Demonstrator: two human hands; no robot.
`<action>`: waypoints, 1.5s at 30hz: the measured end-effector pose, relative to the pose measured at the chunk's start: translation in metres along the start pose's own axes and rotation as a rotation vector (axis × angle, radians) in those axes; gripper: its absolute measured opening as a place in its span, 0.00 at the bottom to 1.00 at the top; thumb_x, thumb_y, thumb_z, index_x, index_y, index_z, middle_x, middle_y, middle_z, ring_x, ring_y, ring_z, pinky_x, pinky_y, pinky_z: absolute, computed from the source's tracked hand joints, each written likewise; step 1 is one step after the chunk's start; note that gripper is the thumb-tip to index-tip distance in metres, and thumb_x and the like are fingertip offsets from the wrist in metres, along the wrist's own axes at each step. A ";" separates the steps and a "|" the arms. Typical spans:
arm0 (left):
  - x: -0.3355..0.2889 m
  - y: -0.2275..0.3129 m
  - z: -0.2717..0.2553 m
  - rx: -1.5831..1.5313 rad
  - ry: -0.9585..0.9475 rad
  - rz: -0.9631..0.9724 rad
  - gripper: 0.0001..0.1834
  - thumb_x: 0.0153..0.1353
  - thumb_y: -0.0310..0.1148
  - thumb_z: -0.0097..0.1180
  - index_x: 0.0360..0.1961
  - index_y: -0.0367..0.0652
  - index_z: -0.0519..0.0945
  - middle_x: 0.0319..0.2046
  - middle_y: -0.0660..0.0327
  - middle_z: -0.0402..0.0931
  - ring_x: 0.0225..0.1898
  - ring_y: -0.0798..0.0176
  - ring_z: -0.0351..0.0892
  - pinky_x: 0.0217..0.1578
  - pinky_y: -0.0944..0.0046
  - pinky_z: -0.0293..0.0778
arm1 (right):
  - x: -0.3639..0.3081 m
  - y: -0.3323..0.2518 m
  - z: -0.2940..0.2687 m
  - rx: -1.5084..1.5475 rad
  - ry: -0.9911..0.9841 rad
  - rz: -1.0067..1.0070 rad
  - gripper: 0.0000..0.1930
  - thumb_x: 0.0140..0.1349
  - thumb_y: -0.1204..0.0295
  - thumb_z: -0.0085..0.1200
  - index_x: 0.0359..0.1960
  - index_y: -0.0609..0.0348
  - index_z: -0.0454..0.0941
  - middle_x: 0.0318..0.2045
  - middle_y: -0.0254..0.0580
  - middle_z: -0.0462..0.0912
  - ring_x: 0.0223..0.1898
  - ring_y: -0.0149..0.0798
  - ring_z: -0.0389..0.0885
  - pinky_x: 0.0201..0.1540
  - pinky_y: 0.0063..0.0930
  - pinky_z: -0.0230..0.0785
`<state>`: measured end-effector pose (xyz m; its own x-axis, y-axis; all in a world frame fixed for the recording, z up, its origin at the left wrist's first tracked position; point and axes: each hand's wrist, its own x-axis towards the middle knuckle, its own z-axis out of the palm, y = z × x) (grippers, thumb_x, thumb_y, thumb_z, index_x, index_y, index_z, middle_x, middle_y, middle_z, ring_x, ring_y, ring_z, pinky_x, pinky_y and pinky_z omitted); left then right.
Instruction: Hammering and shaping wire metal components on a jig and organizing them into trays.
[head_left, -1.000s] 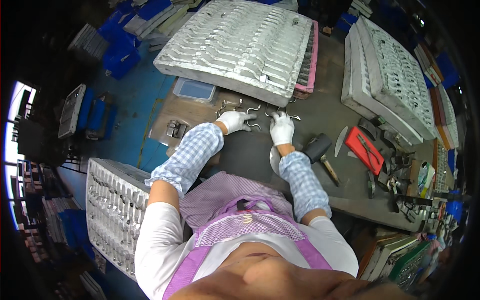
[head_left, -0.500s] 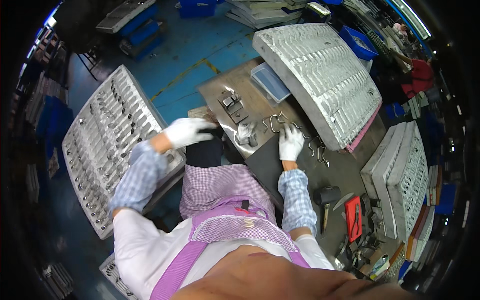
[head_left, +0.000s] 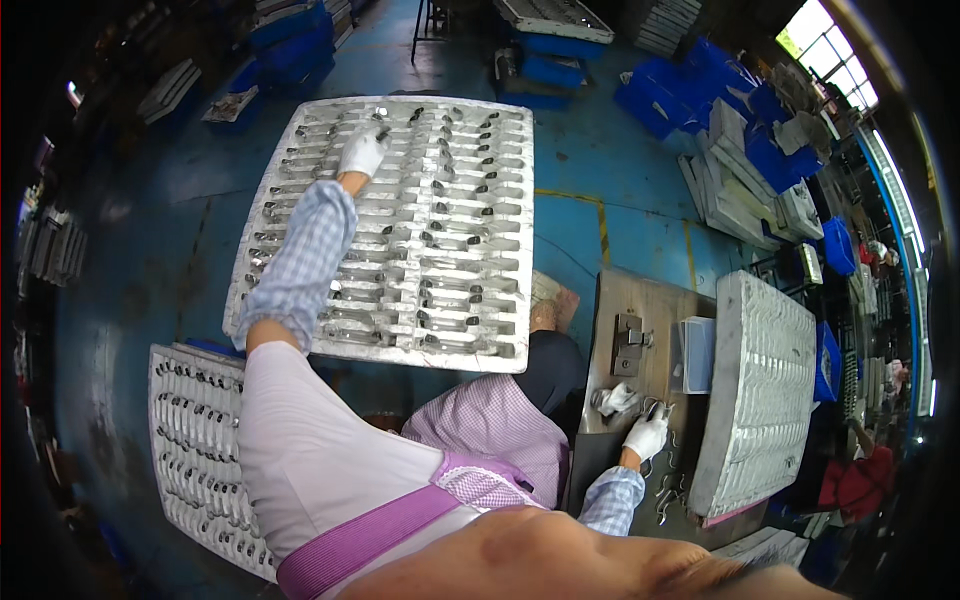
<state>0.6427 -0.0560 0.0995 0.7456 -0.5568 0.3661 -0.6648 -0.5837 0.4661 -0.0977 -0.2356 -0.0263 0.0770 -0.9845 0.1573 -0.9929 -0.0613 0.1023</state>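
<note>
My left hand (head_left: 363,152), in a white glove, reaches over the far part of a large white foam tray (head_left: 310,345). Its fingers are closed at a slot, around a small shiny metal part (head_left: 383,133) with a dark end. Slots across the tray hold metal pieces with dark ends. To the right, my gloved right hand (head_left: 647,436) rests on the workbench (head_left: 655,300) with bent fingers, among curved metal pieces (head_left: 668,490); what its fingertips hold is too small to make out. A crumpled white cloth or glove (head_left: 614,400) lies beside that hand.
A metal fixture block (head_left: 629,343) sits on the bench, near a clear plastic box (head_left: 698,355). Another foam tray (head_left: 765,400) leans at the bench's right. A filled tray (head_left: 200,450) stands lower left. Blue bins (head_left: 690,85) are stacked behind. Someone in red (head_left: 860,480) is at far right.
The view has swung left. My left hand has moved from beside the bench out over the foam tray, its fingers closing there. The right hand has stayed by the curved metal pieces.
</note>
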 end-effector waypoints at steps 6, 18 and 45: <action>0.061 -0.009 0.043 0.287 -0.066 -0.078 0.13 0.61 0.34 0.52 0.44 0.48 0.83 0.45 0.51 0.82 0.46 0.43 0.82 0.45 0.47 0.77 | -0.003 -0.008 0.022 -0.044 0.113 -0.033 0.22 0.59 0.62 0.58 0.57 0.48 0.77 0.51 0.51 0.79 0.43 0.50 0.81 0.47 0.41 0.73; 0.108 -0.010 0.114 -0.130 0.046 0.288 0.22 0.72 0.40 0.40 0.53 0.33 0.78 0.50 0.41 0.79 0.51 0.47 0.79 0.53 0.53 0.71 | -0.020 -0.025 -0.003 0.187 0.287 0.005 0.20 0.44 0.74 0.57 0.43 0.59 0.81 0.35 0.49 0.81 0.38 0.51 0.80 0.42 0.45 0.74; 0.147 -0.043 0.137 -0.203 0.380 0.036 0.11 0.64 0.31 0.54 0.42 0.34 0.79 0.40 0.45 0.82 0.42 0.47 0.82 0.46 0.55 0.76 | -0.080 0.046 -0.078 0.728 0.147 0.443 0.15 0.54 0.59 0.59 0.38 0.56 0.83 0.36 0.49 0.83 0.39 0.51 0.83 0.44 0.42 0.74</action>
<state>0.7753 -0.1935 0.0231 0.7111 -0.2958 0.6379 -0.6968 -0.4183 0.5827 -0.1421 -0.1469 0.0420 -0.3702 -0.9143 0.1643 -0.7414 0.1843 -0.6453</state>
